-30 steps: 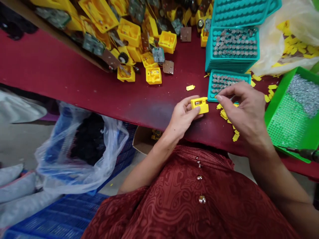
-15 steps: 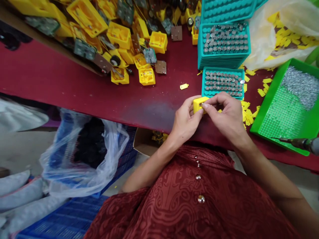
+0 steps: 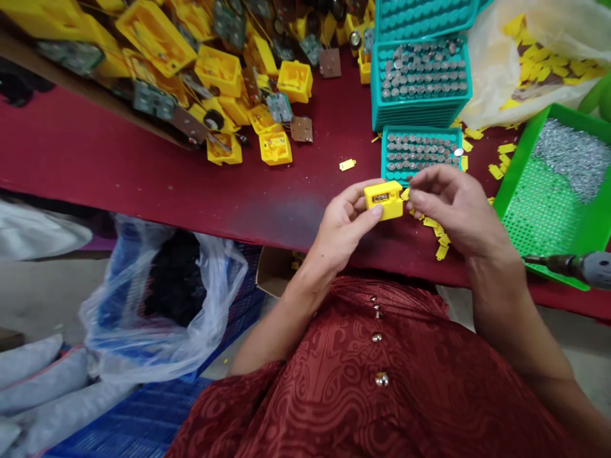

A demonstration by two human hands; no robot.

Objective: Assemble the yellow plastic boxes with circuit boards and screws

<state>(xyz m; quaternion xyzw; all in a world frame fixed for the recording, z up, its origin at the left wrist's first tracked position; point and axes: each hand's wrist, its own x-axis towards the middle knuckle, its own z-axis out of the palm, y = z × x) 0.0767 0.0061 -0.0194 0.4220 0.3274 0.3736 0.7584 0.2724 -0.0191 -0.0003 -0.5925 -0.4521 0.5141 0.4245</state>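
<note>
My left hand [image 3: 340, 222] grips a small yellow plastic case [image 3: 392, 207] between thumb and fingers. A slot in the case's top face shows metallic parts inside. To its right, my right hand [image 3: 453, 203] is raised with its fingers curled in and the thumb close to the index finger. Whatever its fingertips may hold is too small to make out. Below those fingertips, small flat yellow covers [image 3: 442, 240] lie scattered on the red cloth. Just beyond both hands sits a teal tray [image 3: 384, 159] with rows of button cells [image 3: 420, 156].
Stacked teal trays [image 3: 415, 117] stand behind. At right are a green basket [image 3: 539, 216] of small metal screws, a power screwdriver [image 3: 592, 268] and a plastic bag [image 3: 496, 83] of yellow pieces. Open yellow cases [image 3: 217, 70] with circuit boards pile up at left. One yellow cover [image 3: 347, 165] lies alone.
My right hand has drawn back from the yellow case to the right, its thumb leaving the slot. My left hand has turned the case so its slotted face shows. The view shifted slightly.
</note>
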